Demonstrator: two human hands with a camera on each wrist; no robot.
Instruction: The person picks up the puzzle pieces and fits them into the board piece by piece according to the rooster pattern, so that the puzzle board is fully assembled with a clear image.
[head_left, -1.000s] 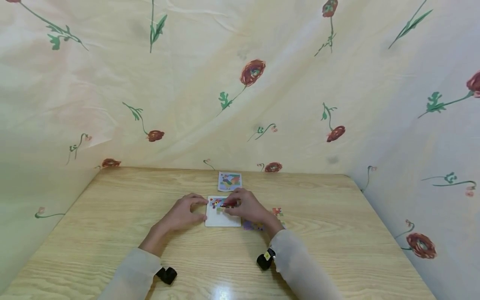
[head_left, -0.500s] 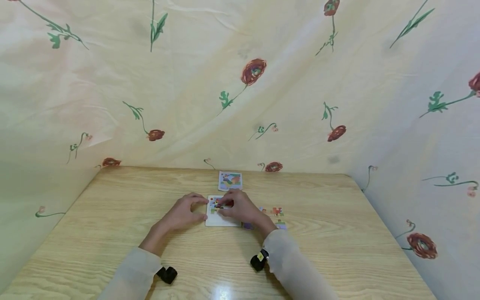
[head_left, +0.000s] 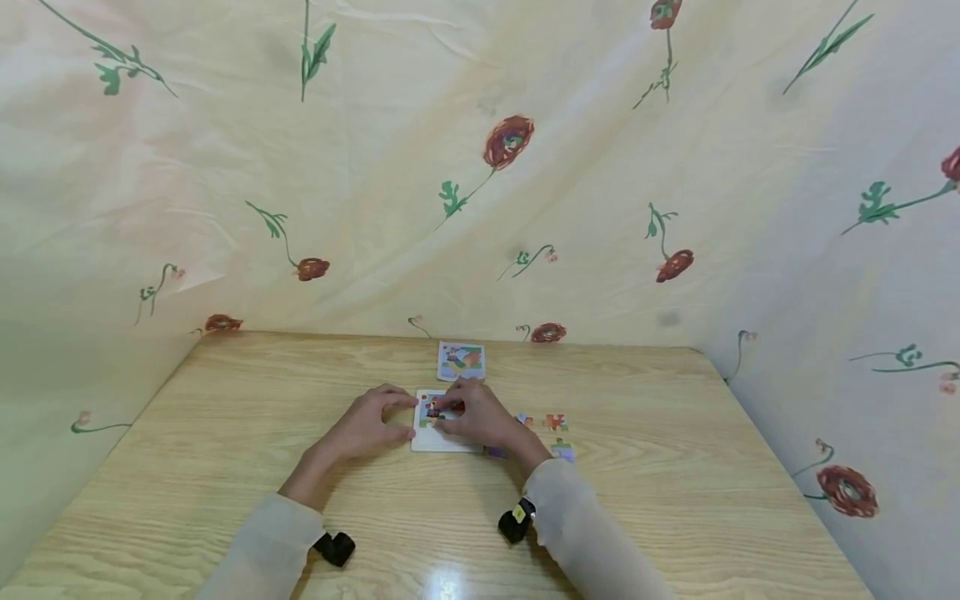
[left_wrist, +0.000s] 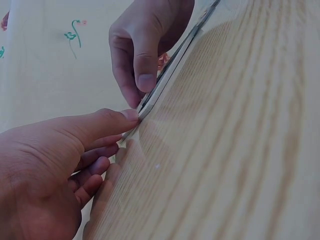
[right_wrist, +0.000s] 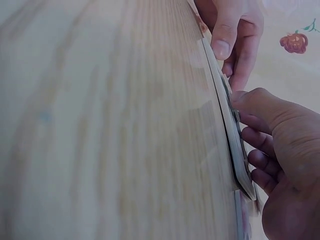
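Observation:
A white puzzle board point(head_left: 429, 442) lies flat on the wooden table, with colourful jigsaw pieces point(head_left: 432, 408) along its upper left part. My left hand point(head_left: 363, 427) holds the board's left edge, thumb low and forefinger higher up. Over the board, my right hand point(head_left: 483, 414) pinches a small jigsaw piece down against its surface; the fingers hide most of this piece. In the right wrist view the thumb of my right hand point(right_wrist: 287, 135) touches the pieces on the board's top face. The left wrist view has the thumb of my left hand point(left_wrist: 65, 150) against the board's edge.
Loose jigsaw pieces point(head_left: 556, 422) lie right of the board, some partly covered by my right wrist. Behind the board is a picture card point(head_left: 461, 361). A flowered cloth point(head_left: 360, 208) hangs around the table's back and sides.
My right hand has shifted slightly left across the board with the jigsaw piece and lowered it, then stayed nearly still. More loose pieces show beside its wrist. My left hand has kept its place.

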